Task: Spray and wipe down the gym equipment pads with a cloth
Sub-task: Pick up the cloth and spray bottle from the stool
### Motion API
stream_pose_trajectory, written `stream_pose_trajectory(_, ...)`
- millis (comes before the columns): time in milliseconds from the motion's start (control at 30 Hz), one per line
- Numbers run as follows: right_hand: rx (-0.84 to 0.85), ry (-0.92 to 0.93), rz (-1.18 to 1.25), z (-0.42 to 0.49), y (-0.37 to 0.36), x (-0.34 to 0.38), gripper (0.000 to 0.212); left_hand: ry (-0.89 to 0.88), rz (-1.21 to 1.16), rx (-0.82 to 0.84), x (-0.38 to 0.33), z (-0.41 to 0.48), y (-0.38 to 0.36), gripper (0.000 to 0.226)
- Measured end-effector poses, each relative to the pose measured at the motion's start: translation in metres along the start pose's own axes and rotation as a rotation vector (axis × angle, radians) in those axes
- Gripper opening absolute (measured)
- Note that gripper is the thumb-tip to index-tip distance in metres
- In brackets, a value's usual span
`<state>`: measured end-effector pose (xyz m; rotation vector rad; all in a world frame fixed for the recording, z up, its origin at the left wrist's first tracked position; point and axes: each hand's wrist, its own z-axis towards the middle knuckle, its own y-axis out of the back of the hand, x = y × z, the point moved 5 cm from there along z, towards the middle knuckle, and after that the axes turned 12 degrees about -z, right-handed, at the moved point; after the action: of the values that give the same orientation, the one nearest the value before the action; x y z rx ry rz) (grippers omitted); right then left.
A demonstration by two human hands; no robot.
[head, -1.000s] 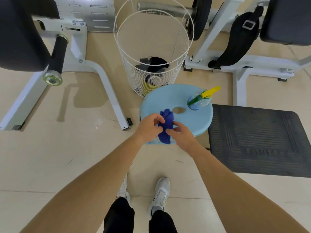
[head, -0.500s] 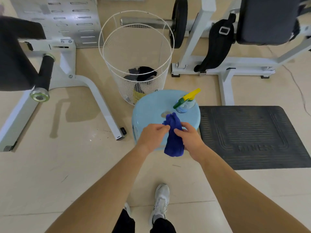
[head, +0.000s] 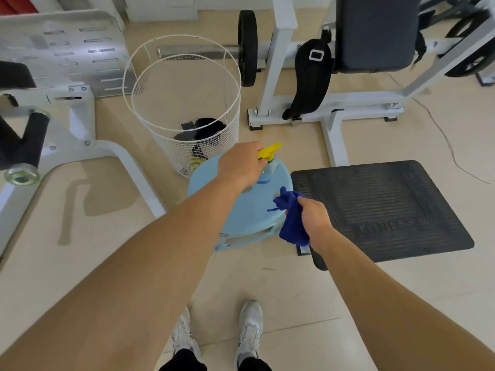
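Observation:
A spray bottle with a yellow trigger head stands on a light blue plastic stool in front of me. My left hand reaches over the stool, its fingers curled round the bottle's neck just below the yellow head. My right hand grips a bunched dark blue cloth, which hangs at the stool's right edge. A dark seat pad on a white machine frame lies far right. Another black pad shows at the left edge.
A white wire basket with dark cloths inside stands just behind the stool. A black rubber mat lies to the right. White machine legs cross the floor at left, and a barbell plate and black belt sit behind.
My left hand let go of the cloth and moved forward onto the spray bottle. My right hand drew the cloth to the stool's right edge. The view shifted left and tilted up.

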<state>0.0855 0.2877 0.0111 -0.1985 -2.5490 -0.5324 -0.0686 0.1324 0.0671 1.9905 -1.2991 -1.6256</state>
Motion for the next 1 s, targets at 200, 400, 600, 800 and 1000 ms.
stream_pose_trajectory(200,-0.017,-0.023,-0.008,-0.019,0.014,0.009,0.02,-0.084,0.02,-0.088,-0.025,-0.028,0.037,0.021)
stream_pose_trajectory(400,0.021,-0.052,0.086,-0.089,0.024,0.043,0.011,-0.168,-0.132,0.051,-0.077,-0.09,0.122,0.029)
stream_pose_trajectory(600,0.15,0.017,0.371,-0.187,0.031,0.088,0.038,-0.265,-0.221,0.158,-0.157,-0.169,0.232,0.009)
stream_pose_trajectory(800,0.42,0.032,0.66,-0.276,0.037,0.126,0.048,-0.431,-0.236,0.165,-0.24,-0.231,0.323,0.013)
stream_pose_trajectory(1000,0.798,0.167,0.748,-0.37,0.012,0.18,0.066,-0.549,-0.165,0.167,-0.3,-0.277,0.395,0.019)
